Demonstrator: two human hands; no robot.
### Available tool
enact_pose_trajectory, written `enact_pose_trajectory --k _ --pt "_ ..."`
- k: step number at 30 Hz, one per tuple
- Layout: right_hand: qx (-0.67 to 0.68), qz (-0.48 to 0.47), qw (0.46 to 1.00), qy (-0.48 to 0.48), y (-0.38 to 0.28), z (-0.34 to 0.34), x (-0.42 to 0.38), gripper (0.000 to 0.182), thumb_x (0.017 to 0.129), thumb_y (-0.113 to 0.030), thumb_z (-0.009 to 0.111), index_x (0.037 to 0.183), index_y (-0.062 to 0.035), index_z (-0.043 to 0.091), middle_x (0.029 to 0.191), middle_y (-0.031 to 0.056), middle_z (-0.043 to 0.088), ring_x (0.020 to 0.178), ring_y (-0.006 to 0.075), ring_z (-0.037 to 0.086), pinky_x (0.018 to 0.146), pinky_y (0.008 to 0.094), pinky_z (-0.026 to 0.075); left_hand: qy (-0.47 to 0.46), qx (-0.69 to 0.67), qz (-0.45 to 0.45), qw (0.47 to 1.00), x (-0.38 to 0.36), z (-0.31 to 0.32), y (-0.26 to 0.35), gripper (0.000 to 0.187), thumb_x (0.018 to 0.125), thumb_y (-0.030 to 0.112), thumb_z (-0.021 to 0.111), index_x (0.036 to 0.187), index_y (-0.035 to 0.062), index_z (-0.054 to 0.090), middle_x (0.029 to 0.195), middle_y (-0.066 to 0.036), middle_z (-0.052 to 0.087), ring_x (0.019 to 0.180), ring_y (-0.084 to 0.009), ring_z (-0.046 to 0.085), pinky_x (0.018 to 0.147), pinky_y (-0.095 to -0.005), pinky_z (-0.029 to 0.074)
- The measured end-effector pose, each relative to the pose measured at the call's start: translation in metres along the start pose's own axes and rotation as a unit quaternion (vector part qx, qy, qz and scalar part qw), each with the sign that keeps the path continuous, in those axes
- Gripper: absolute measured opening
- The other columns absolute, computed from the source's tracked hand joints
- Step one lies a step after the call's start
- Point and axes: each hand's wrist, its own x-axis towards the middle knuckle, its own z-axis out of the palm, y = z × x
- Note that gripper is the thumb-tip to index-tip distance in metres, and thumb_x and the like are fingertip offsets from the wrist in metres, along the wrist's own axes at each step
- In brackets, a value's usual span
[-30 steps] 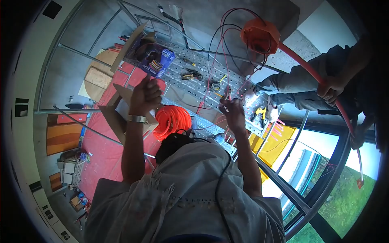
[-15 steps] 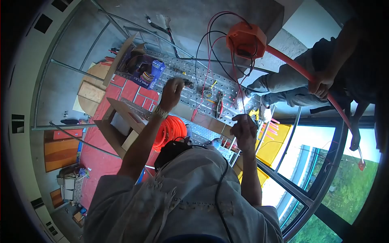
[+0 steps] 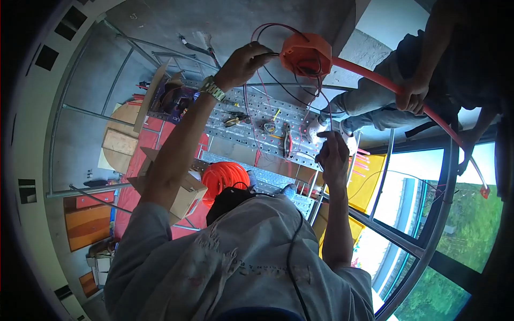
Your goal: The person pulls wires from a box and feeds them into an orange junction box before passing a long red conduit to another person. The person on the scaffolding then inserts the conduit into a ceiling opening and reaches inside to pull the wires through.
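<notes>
An orange octagonal junction box (image 3: 289, 58) hangs ahead of me, with red and black wires looping out of it. My left hand (image 3: 243, 65) is raised at the left of the box, its fingers closed around the wires that come out there. Below the box, my right hand (image 3: 334, 155) is closed in a pinch on a thin red wire (image 3: 328, 107) running down from it. An orange conduit (image 3: 369, 76) leads off the box's right side, gripped by a co-worker's hand (image 3: 412, 97).
The perforated metal platform (image 3: 214, 131) below bears pliers (image 3: 235, 119), a tape measure (image 3: 269, 127) and red-handled pliers (image 3: 288, 142). A coil of orange conduit (image 3: 222, 182) and a cardboard box (image 3: 188, 197) are nearer me. Scaffold pipes (image 3: 85, 109) surround the area; windows stand at right.
My left hand has moved up from over the platform to the wires beside the junction box. Pliers show uncovered on the platform. My right hand has risen slightly, still pinching.
</notes>
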Motion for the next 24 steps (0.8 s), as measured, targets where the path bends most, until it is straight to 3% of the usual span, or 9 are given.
enact_pose_trajectory --k 2,5,9,14,15,17,19,22,24 --pt "0.044 0.022 0.999 -0.019 -0.007 0.008 0.010 0.036 0.111 -0.032 0.047 0.110 -0.0047 0.070 0.056 -0.0037 0.035 0.045 0.0046 0.033 0.048 0.0258 0.041 -0.002 -0.034 -0.137 0.990 -0.011 -0.009 -0.002 0.027 0.104 0.026 0.065 0.112 0.0019 0.073 0.102 -0.009 0.072 0.084 -0.0208 0.071 0.075 -0.0340 0.056" --pt "0.014 0.001 0.998 -0.067 -0.019 0.016 0.023 0.040 0.111 -0.035 0.046 0.111 -0.0021 0.069 0.054 -0.0020 0.043 0.046 0.0054 0.039 0.047 0.0281 0.036 -0.008 -0.128 -0.157 0.979 -0.032 -0.021 -0.010 0.028 0.103 0.029 0.068 0.110 0.0020 0.074 0.097 -0.006 0.071 0.076 -0.0118 0.067 0.068 -0.0294 0.054" --pt "0.047 -0.005 0.992 -0.115 -0.033 0.030 0.044 0.040 0.112 -0.035 0.046 0.108 -0.0023 0.069 0.054 -0.0019 0.045 0.046 0.0059 0.040 0.048 0.0280 0.034 0.013 -0.045 -0.119 0.992 -0.057 -0.039 -0.018 0.028 0.104 0.028 0.067 0.111 0.0017 0.073 0.092 -0.005 0.071 0.075 -0.0103 0.065 0.068 -0.0291 0.053" --pt "-0.014 -0.020 0.994 -0.104 -0.057 0.042 0.052 0.039 0.112 -0.032 0.048 0.104 -0.0009 0.069 0.055 0.0015 0.050 0.047 0.0076 0.044 0.049 0.0293 0.035 -0.063 -0.263 -0.244 0.931 -0.078 -0.058 -0.010 0.029 0.104 0.025 0.066 0.119 0.0002 0.071 0.090 -0.005 0.071 0.085 -0.0096 0.065 0.078 -0.0273 0.054" --pt "-0.076 -0.049 0.992 -0.090 -0.057 0.040 0.053 0.036 0.111 -0.031 0.050 0.102 -0.0014 0.068 0.056 0.0064 0.055 0.047 0.0140 0.052 0.049 0.0335 0.039 -0.073 -0.273 -0.270 0.920 -0.086 -0.057 -0.016 0.041 0.101 0.021 0.071 0.137 0.0027 0.062 0.093 -0.005 0.070 0.089 -0.0108 0.067 0.085 -0.0285 0.055" --pt "-0.140 -0.078 0.984 -0.075 -0.061 0.040 0.051 0.033 0.110 -0.030 0.052 0.100 -0.0019 0.067 0.058 0.0113 0.060 0.048 0.0204 0.059 0.049 0.0376 0.044 -0.039 -0.287 -0.258 0.922 -0.100 -0.043 -0.018 0.051 0.100 0.019 0.073 0.145 0.0045 0.054 0.094 -0.005 0.070 0.090 -0.0118 0.067 0.086 -0.0297 0.056" --pt "-0.332 -0.220 0.917 0.032 -0.069 0.046 0.041 0.028 0.107 -0.027 0.057 0.093 -0.0035 0.063 0.066 0.0204 0.067 0.058 0.0384 0.070 0.053 0.0491 0.050 -0.005 -0.258 -0.235 0.937 -0.102 -0.035 -0.023 0.078 0.094 0.015 0.079 0.160 0.0127 0.038 0.107 -0.007 0.066 0.094 -0.0148 0.068 0.087 -0.0322 0.058" --pt "-0.421 -0.173 0.890 0.036 -0.103 0.060 0.026 0.027 0.105 -0.026 0.059 0.087 -0.0054 0.059 0.070 0.0232 0.069 0.066 0.0466 0.069 0.055 0.0558 0.051 0.006 -0.156 -0.204 0.966 -0.073 -0.034 0.025 0.078 0.094 0.019 0.079 0.160 0.0166 0.038 0.119 -0.012 0.064 0.097 -0.0164 0.068 0.088 -0.0327 0.058" --pt "-0.436 -0.208 0.874 0.052 -0.112 0.066 0.024 0.027 0.105 -0.026 0.059 0.087 -0.0052 0.058 0.067 0.0235 0.068 0.064 0.0450 0.070 0.054 0.0541 0.053 0.010 -0.127 -0.178 0.976 -0.056 -0.027 0.023 0.075 0.094 0.023 0.078 0.159 0.0200 0.042 0.128 -0.014 0.060 0.098 -0.0185 0.069 0.086 -0.0344 0.058"
